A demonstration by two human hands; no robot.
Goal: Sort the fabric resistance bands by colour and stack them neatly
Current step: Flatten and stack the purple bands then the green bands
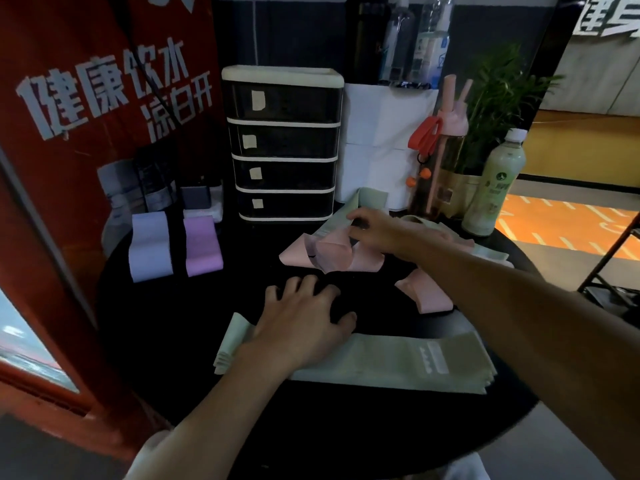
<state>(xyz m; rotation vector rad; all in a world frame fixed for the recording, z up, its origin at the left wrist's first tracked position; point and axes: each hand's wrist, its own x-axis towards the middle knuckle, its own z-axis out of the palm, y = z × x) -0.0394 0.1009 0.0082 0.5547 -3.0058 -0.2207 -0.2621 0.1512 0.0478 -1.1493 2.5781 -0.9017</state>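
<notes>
**Bands part-sorted on a round black surface**

Red panel (pixel 104 88) at left, white characters: 健康饮水 / 凉白开. The round black surface (pixel 156 341) carries everything else.

Back centre: drawer unit (pixel 284 143) with four dark drawers and a pale tag on each front. Tag writing is too small to read, and the contents don't show. A white paper pack (pixel 381 133) stands just right of it.

Near edge: green stack (pixel 398 362) of bands lying flat. A white label near its right end can't be read. Left hand (pixel 304 323) lies flat on the stack's left end, fingers spread, released.

Behind the stack: mixed heap (pixel 332 254) of pink and green bands, unsorted. A stray pink band (pixel 427 292) lies just right of it. Right hand (pixel 374 230) sits on the heap with fingers bent into the fabric. Can't tell whether it is grasping anything.

Far left: lavender band (pixel 149 247) and purple band (pixel 202 245), side by side, not touching.

Right rear: pale green bottle (pixel 495 181) with a white cap, label unreadable.
</notes>
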